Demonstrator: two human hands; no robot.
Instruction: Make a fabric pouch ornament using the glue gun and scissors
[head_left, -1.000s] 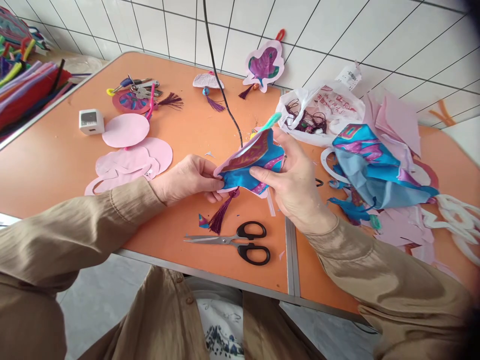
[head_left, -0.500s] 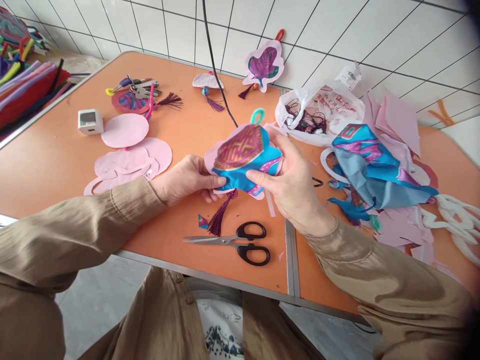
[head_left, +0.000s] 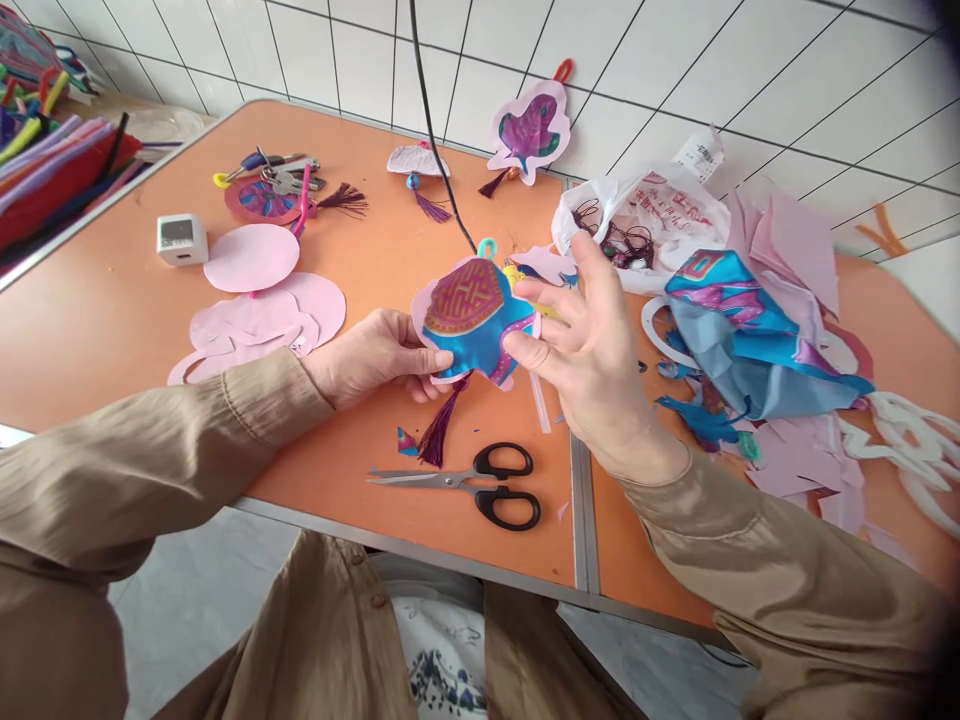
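Note:
A small fabric-covered ornament point(head_left: 470, 318), blue and magenta on pink card, with a teal loop on top and a purple tassel point(head_left: 439, 428) below, hovers over the orange table point(head_left: 105, 320). My left hand point(head_left: 375, 355) pinches its lower left edge. My right hand point(head_left: 592, 350) is beside its right edge with fingers spread; only the thumb touches the fabric.
Black-handled scissors point(head_left: 480, 480) lie near the front edge. Pink paper cut-outs point(head_left: 255, 300), a white cube point(head_left: 182, 240) and keys point(head_left: 274, 178) are at left. Blue patterned cloth point(head_left: 742, 320), a plastic bag point(head_left: 645, 225) and paper scraps fill the right. Finished ornaments point(head_left: 529, 130) sit at the back.
The ornament has turned from edge-on to face up and settled lower. My right hand has let go of its grip and spread its fingers.

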